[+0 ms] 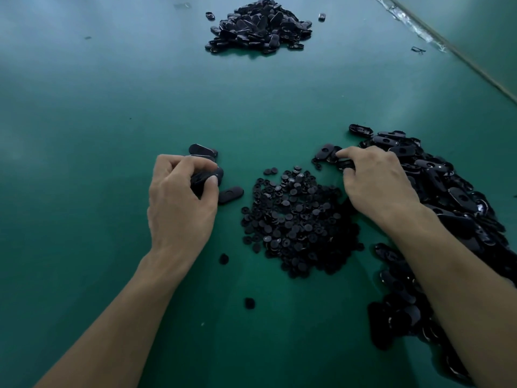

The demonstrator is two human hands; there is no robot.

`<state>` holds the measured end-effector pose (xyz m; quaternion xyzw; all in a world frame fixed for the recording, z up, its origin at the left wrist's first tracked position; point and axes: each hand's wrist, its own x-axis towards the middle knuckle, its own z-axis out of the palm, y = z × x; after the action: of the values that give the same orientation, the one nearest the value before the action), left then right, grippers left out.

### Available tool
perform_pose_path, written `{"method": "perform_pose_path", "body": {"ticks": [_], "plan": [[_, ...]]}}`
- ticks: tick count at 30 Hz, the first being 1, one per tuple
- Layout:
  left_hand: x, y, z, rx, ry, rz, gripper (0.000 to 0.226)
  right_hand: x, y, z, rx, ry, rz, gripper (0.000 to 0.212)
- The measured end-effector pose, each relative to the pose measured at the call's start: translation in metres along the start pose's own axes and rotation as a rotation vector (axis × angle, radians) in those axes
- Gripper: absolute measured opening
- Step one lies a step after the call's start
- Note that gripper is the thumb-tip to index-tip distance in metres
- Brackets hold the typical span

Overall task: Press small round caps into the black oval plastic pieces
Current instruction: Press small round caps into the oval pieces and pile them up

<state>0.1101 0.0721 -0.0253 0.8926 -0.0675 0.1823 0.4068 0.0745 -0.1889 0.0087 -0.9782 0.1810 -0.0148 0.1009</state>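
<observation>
both hands on ovals, caps piled between

we see the left hand [181, 203] w/ fingers curled tight round a small stack of oval pieces [208, 175], thumb pressed on the stack's near end, low over the green table [112, 113]. two more ovals [202, 151] lie just beyond its knuckles, and a loose oval [230, 194] lies just right of the thumb.

the right hand [376, 183] is curled too. its index tip and thumb pinch an oval piece [344, 163] at the left edge of the big oval pile [436, 186]. that pile runs down the table's right side, partly under the right forearm. a holed oval [324, 152] lies just beside the index tip.

the cap pile [296, 219] sits between the 2 hands, closer to the right wrist. a stray cap [223, 259] and a second stray cap [249, 303] lie near the left forearm.

the far pile [260, 25] of ovals sits well apart at the table's far end. we can't tell if those carry caps. a pale strip [414, 29] runs diagonally at top right.
</observation>
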Motion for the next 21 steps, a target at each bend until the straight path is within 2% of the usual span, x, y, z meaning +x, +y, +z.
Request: {"method": "perform_pose_path", "body": {"ticks": [4, 10, 15, 19, 21], "plan": [[-0.005, 0.007, 0.002, -0.029, 0.020, 0.110, 0.010, -0.001, 0.000, -0.001, 0.118, 0.099, 0.010, 0.031], [-0.011, 0.011, 0.008, -0.137, -0.010, 0.207, 0.016, 0.001, 0.003, -0.007, 0.197, 0.158, 0.034, 0.025], [-0.013, 0.017, 0.008, -0.296, -0.069, 0.167, 0.019, 0.001, 0.000, -0.013, 0.292, 0.164, 0.022, 0.013], [-0.018, 0.027, 0.006, -0.553, -0.212, 0.033, 0.004, -0.009, -0.023, -0.024, 0.456, 0.134, -0.145, 0.006], [-0.019, 0.031, 0.004, -0.693, -0.271, -0.042, 0.010, -0.018, -0.038, -0.025, 0.548, 0.060, -0.248, 0.009]]}}
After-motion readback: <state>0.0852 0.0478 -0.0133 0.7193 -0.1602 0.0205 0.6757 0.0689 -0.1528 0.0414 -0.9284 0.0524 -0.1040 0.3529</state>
